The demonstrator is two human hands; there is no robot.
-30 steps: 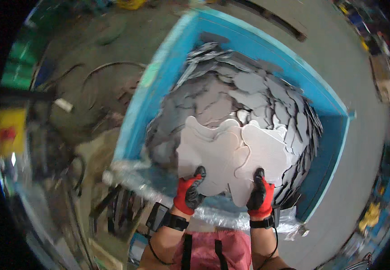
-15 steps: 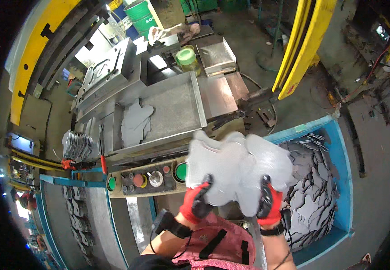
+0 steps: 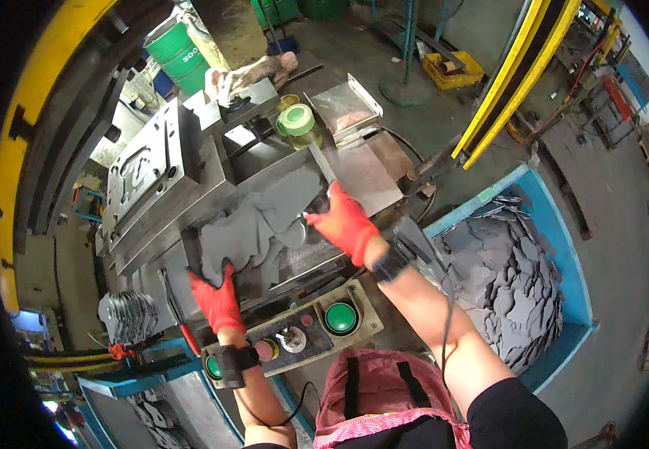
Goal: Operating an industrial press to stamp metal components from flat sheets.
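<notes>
Flat grey metal blanks [image 3: 238,238] with wavy outlines lie overlapping in a shallow metal tray [image 3: 328,161]. My left hand [image 3: 218,298], in a red glove with dark fingertips, is at the tray's near left corner, thumb and fingers apart beside the blanks. At the right end of the blanks is my right hand [image 3: 345,223], gloved the same way, with its thumb and fingers spread. Its fingertips are close to the edge of a blank; whether they touch is unclear. Neither hand appears to grip a blank.
A control panel with a green button [image 3: 341,318] lies before me. On the right stands a blue bin [image 3: 575,299] full of grey blanks. Left are pliers with red handles [image 3: 188,338] and a blank stack [image 3: 128,316]. A steel die block [image 3: 152,176] and lidded jar [image 3: 297,123] stand beyond.
The blanks held up in both hands before me now lie in the tray and the hands have let go. Both hands moved forward; the left also went left. The view has shifted.
</notes>
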